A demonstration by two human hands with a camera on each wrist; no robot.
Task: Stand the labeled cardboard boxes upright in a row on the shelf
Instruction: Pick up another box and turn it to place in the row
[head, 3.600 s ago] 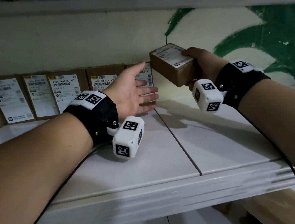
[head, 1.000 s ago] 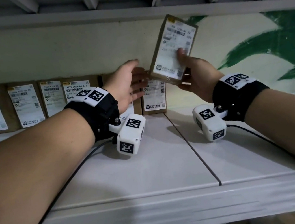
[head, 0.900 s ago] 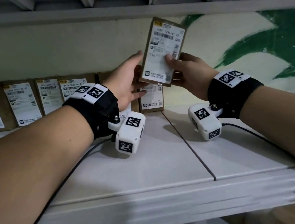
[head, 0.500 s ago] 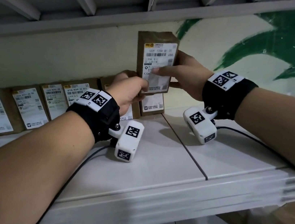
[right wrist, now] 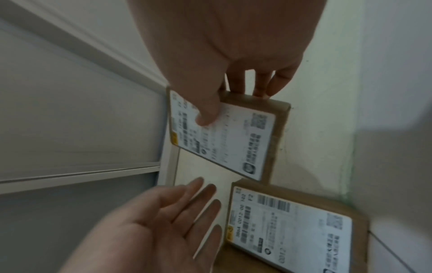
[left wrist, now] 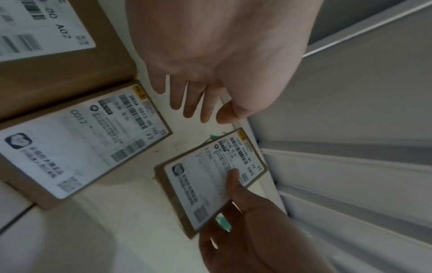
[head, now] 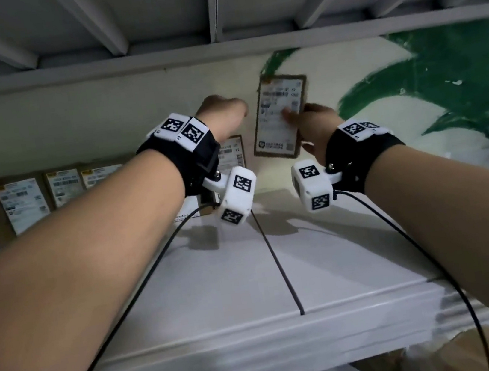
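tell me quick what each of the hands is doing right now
Left hand: open, fingers straight, holding nothing.
Right hand: grips the labeled box, thumb on its label.

Green paint point(head: 431, 90) streaks the pale wall point(head: 71, 124) beneath grey ribbed beams point(head: 213, 4).

I see a pale cream back wall point(head: 71, 121) with a broad green painted patch point(head: 448, 78) on its right side. Above runs the ribbed grey underside of an upper shelf point(head: 211, 4). Light is dim, casting soft shadows.
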